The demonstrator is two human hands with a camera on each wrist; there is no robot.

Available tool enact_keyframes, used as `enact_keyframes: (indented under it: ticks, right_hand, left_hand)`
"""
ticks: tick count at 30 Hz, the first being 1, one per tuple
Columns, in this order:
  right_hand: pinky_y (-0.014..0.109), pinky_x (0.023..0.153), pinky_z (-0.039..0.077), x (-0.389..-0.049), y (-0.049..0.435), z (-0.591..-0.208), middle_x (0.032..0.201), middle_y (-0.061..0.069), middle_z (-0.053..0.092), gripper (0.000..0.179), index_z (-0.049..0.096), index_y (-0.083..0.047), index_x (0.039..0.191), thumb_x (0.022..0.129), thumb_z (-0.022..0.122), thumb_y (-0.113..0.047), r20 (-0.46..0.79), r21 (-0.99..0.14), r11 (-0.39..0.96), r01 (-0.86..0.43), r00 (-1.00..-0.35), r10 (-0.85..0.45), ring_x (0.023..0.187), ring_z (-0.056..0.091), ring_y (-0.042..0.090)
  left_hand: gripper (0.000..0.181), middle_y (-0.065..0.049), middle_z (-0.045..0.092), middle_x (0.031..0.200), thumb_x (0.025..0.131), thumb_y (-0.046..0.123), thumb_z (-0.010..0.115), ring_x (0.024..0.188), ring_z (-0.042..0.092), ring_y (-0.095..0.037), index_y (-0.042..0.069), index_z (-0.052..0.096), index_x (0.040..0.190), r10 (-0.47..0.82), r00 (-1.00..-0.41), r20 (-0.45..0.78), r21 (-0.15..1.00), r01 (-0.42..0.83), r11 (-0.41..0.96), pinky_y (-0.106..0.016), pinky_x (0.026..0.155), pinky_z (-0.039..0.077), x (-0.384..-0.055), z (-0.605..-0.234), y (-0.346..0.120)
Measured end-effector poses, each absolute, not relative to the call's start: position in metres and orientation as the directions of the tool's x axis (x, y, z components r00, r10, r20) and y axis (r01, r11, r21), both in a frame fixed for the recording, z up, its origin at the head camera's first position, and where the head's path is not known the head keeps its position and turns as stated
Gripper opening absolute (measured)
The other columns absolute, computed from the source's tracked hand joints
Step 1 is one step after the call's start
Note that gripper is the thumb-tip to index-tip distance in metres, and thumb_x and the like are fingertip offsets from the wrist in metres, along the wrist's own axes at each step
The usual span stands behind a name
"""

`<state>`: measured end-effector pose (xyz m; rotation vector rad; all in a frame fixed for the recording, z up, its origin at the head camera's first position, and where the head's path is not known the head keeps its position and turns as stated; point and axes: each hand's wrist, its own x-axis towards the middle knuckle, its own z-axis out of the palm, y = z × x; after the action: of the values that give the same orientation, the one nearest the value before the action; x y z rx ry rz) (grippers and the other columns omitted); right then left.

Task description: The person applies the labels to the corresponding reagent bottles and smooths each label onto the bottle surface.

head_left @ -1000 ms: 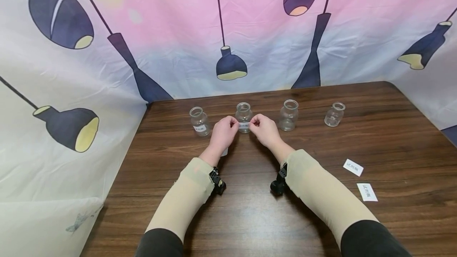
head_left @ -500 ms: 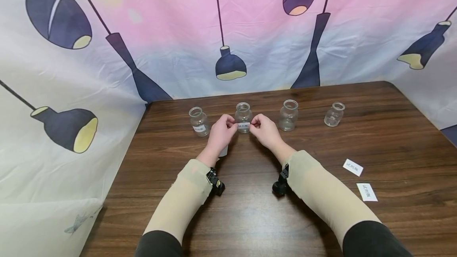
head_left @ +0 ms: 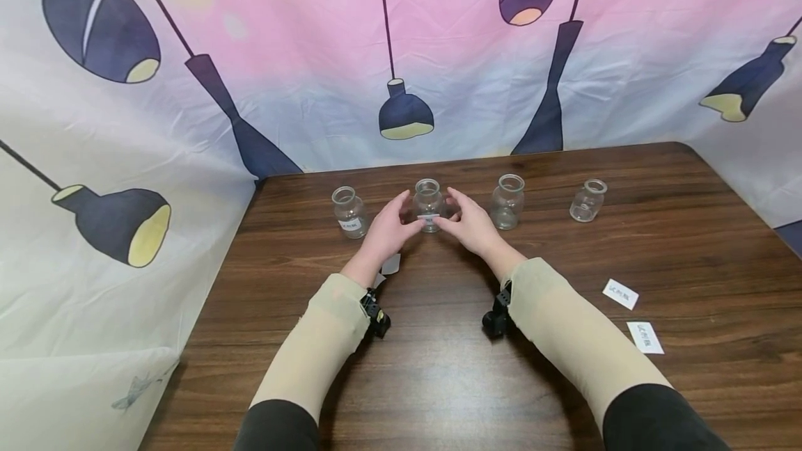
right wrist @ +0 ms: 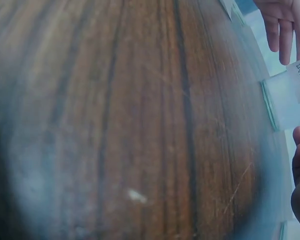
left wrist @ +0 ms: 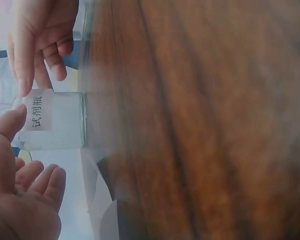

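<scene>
Left hand [head_left: 384, 235] and right hand [head_left: 473, 230], grips wide, flank a glass jar [head_left: 429, 199] on the desk [head_left: 438, 381].
Label [left wrist: 38, 114] legible in left wrist view, partly covered in head view; right wrist view crops the jar.

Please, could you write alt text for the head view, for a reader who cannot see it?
A person's left hand and right hand flank a glass jar with a white label. Three more jars stand in its row on a brown wooden table; two loose labels lie at right.
</scene>
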<state>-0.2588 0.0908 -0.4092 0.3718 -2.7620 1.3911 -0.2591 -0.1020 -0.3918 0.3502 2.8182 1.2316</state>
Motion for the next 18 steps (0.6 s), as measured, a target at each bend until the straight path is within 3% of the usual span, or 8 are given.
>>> enact_keyframes:
  ticks: [4,11,18]
  right_hand:
    - [0.039,0.079,0.048,-0.2607,0.0922,-0.4105,0.137,0.01,0.048,0.069,0.03,-0.013,0.147,0.09,0.062,-0.034,0.137,-0.773,0.586,-0.244,-0.965,-0.221,0.092,0.059,0.021]
    - [0.04,0.082,0.047,-0.2601,0.0906,-0.4087,0.131,0.006,0.054,0.054,0.039,-0.017,0.142,0.094,0.058,-0.031,0.097,-0.781,0.594,-0.193,-0.977,-0.189,0.101,0.056,0.023]
    - [0.04,0.082,0.046,-0.2602,0.0895,-0.4087,0.128,0.007,0.056,0.051,0.04,-0.017,0.141,0.094,0.057,-0.03,0.098,-0.784,0.591,-0.189,-0.978,-0.183,0.102,0.056,0.024]
  left_hand:
    - [0.068,-0.01,0.047,0.138,0.091,0.034,0.061,0.122,0.048,-0.023,0.015,0.029,0.147,0.249,-0.968,0.033,0.705,0.199,0.681,-0.041,0.094,0.043,-0.2615,-0.3906,-0.101]
    - [0.047,-0.003,0.056,0.129,0.094,0.031,0.057,0.115,0.053,-0.019,0.017,0.045,0.137,0.23,-0.97,0.084,0.683,0.224,0.696,-0.037,0.094,0.043,-0.2641,-0.3937,-0.1014]
    - [0.044,-0.001,0.057,0.129,0.094,0.028,0.057,0.114,0.053,-0.019,0.018,0.046,0.136,0.215,-0.974,0.071,0.69,0.203,0.695,-0.038,0.093,0.042,-0.265,-0.3961,-0.1043]
